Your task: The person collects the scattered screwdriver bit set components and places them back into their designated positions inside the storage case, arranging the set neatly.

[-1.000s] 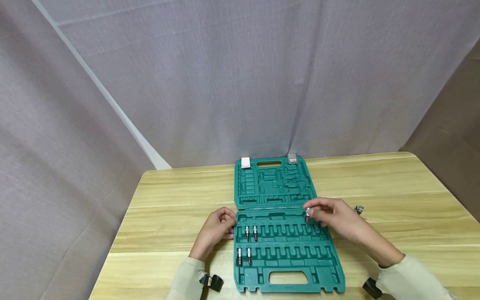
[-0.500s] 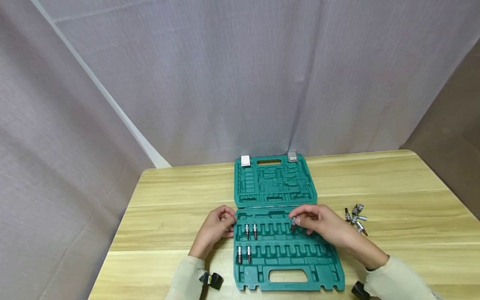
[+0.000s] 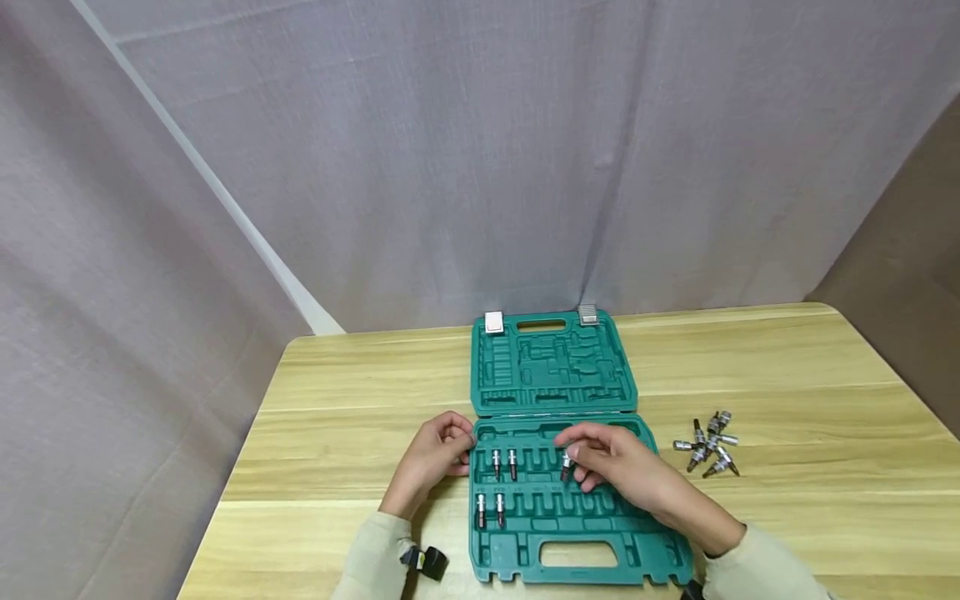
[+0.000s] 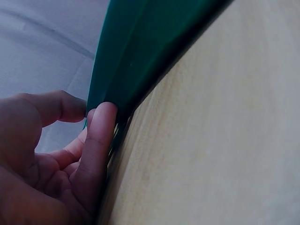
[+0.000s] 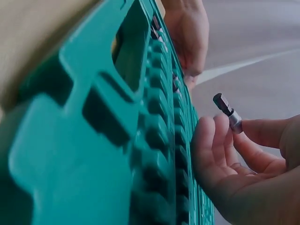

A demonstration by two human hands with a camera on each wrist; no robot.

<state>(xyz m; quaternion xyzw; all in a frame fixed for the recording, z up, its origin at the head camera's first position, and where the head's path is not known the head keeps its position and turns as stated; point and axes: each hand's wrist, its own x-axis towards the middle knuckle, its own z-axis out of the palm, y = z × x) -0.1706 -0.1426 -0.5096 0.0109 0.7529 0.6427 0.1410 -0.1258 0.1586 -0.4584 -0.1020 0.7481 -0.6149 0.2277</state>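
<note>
Right hand (image 3: 618, 467): thumb and a fingertip clamped on the silver end of one bit (image 5: 228, 112), dark tip pointing away from them. In the right wrist view the bit hangs clear of the case (image 3: 555, 573), apart from the slots (image 3: 536, 458); the head view puts it over the upper row. Left hand (image 3: 433, 454): fingers curled at the case's left edge, apparently pinching it.

Risks, as judged:

1. Slip. Grip is on a short, smooth end; contact looks small. A slackened or uneven pinch could turn the bit or drop it below the fingers.

2. Misfit. Slots under the right fingers look alike. Size match cannot be told; a wrong slot could leave the bit loose or jammed.

3. Blocked sight. Right hand covers part of both rows, so a tilted tip could catch a slot wall.

4. Knock. Four bits (image 3: 496, 464) sit left of the right fingers, two per row. A wide sweep could jog the nearest.

5. Roll. Loose bits (image 3: 712, 446) overlap on the worktop (image 3: 795, 392), right of the right fingers, well apart. A brush from the forearm could scatter them.

6. Case shift. If the left fingers ease off, a push could slide the case.
</note>
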